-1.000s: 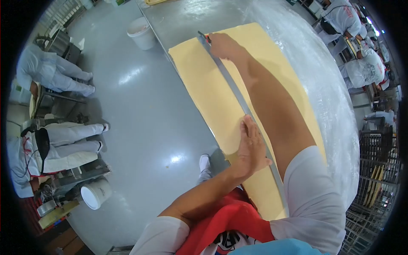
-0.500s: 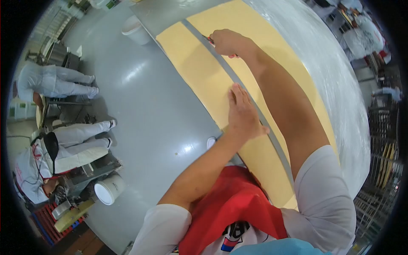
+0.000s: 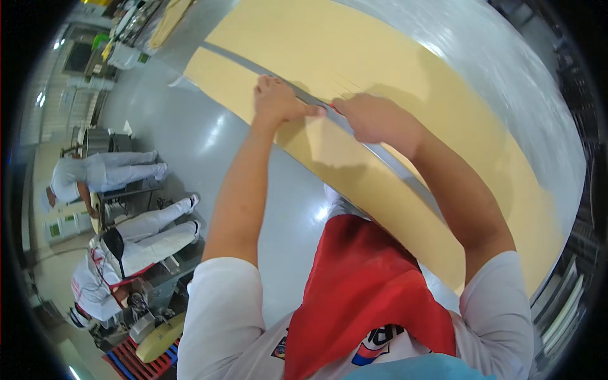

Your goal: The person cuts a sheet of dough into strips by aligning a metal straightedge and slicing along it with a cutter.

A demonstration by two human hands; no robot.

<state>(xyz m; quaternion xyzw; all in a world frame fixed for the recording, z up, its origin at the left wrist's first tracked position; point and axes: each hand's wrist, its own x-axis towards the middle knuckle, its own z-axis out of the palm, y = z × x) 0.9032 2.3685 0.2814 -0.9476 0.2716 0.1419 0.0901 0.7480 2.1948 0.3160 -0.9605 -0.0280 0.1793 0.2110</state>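
Observation:
A long, smooth yellow sheet [image 3: 437, 95] covers much of the work surface, and a narrower yellow band [image 3: 221, 77] lies nearer to me. Between them runs a straight grey strip [image 3: 405, 172]. My left hand [image 3: 277, 103] rests flat on the band with fingers spread, its thumb stretched onto the strip. Just right of that thumb, my right hand [image 3: 377, 121] is closed around a small red-handled tool [image 3: 333, 106] at the strip's edge. Most of the tool is hidden by my fingers. Fine lines show on the sheet beyond my right hand.
Clear plastic wrap [image 3: 506, 69] spreads along the table's far side. Two people in white, one [image 3: 111, 174] behind the other, work at the left across the grey floor [image 3: 215, 133]. Racks [image 3: 563, 297] stand at the right edge.
My right hand has drawn back along the strip towards me with the tool. My left hand has moved farther up the strip, and the view has turned.

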